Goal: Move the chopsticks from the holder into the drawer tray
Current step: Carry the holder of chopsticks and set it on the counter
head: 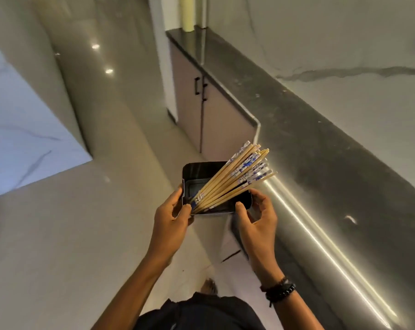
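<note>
- My left hand (172, 214) grips the near-left corner of the holder (201, 177), fingers curled round its outer wall and the thumb resting on the rim.
- My right hand (255, 219) is at the holder's near-right corner: the thumb presses on the rim, while the fingers arch half open beside the wall. I cannot tell whether they touch it.
- The holder is a dark rectangular box with rounded corners, held in the air between my hands, above the floor (58, 234); its open top faces me.
- The chopsticks (232, 177) are all in the holder. Their lower ends bunch in the corner by my left thumb, and the bundle leans away toward the upper right, fanning out past the far-right rim.
- Most are pale wood; several have white tops with a blue pattern, and one patterned end lies down by my left thumb.
- The free ends of the chopsticks reach over the edge of the dark surface (332, 163), which runs along to the right of my right hand.
- A bright strip of light runs down that surface's edge, just past my right hand.
- Cabinet doors (189, 103) with black handles stand beyond the holder, under the far part of the surface.
- A black beaded bracelet (279, 290) sits on my right wrist.
- A pale marble block (23, 129) stands well apart, out to the left of my left hand.
</note>
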